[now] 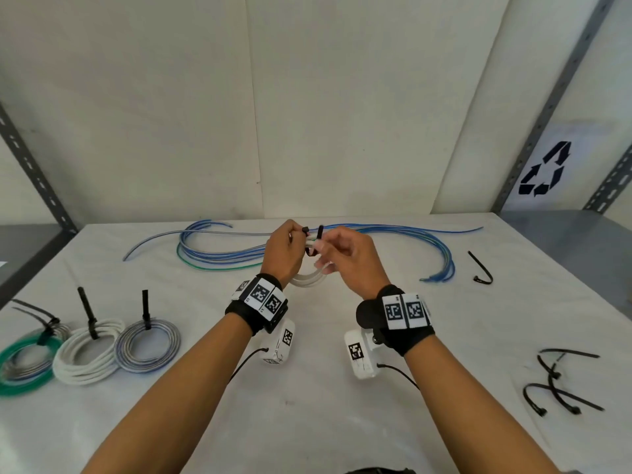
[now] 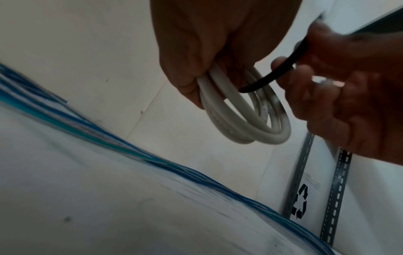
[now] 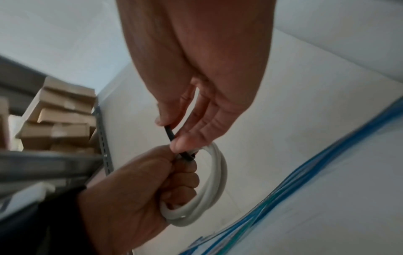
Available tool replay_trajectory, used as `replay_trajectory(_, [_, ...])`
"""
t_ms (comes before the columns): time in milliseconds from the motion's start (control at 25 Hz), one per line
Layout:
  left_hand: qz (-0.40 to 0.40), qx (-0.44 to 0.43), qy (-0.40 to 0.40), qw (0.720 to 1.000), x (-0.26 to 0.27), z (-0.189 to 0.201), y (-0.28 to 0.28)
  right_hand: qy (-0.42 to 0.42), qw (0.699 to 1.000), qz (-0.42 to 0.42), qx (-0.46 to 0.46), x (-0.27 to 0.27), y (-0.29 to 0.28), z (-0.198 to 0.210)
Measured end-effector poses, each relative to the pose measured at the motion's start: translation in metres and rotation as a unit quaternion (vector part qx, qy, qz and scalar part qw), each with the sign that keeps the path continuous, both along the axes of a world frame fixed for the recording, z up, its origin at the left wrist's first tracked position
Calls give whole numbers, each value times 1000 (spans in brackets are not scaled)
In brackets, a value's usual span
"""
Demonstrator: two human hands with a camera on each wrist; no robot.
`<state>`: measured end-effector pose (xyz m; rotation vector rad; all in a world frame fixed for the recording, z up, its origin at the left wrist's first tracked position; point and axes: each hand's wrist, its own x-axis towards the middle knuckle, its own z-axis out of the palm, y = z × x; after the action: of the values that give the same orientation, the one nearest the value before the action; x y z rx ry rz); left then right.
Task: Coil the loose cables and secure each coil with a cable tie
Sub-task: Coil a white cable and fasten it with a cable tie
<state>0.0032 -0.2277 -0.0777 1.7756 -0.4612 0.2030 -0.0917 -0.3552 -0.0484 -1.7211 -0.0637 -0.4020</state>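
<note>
Above the desk point(image 1: 342, 388), the left hand point(image 1: 284, 249) grips the white coil point(image 1: 307, 278) with curled fingers, keeping its loops bunched. The right hand point(image 1: 345, 254) pinches the black cable tie point(image 3: 170, 135) between thumb and forefinger, evidently to thread it around the bundle.

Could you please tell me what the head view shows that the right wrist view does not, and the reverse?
Only the head view shows three tied coils at the table's left, spare black cable ties at its right and the recycling sign. Only the right wrist view shows stacked cardboard boxes. Both show the left hand gripping the small white cable coil, the right hand pinching the black cable tie, and loose blue cables.
</note>
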Motion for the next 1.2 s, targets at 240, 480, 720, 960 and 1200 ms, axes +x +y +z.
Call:
replay_trajectory(240, [-11, 28, -90, 995, -15, 16, -2, 113, 992, 19, 52, -2, -7, 18])
replay_trajectory(480, [-31, 40, -106, 993, -21, 17, -1, 175, 982, 64, 32, -8, -16, 30])
replay_trajectory(720, [-32, 52, -120, 991, -24, 18, -1, 211, 975, 71, 16, -8, -19, 36])
replay_trajectory(960, [-29, 78, -163, 983, -30, 22, 0, 229, 962, 78, 123, -8, -21, 37])
replay_trajectory(1200, [-40, 92, -192, 976, -31, 27, 3, 242, 960, 84, 117, -10, -23, 42])
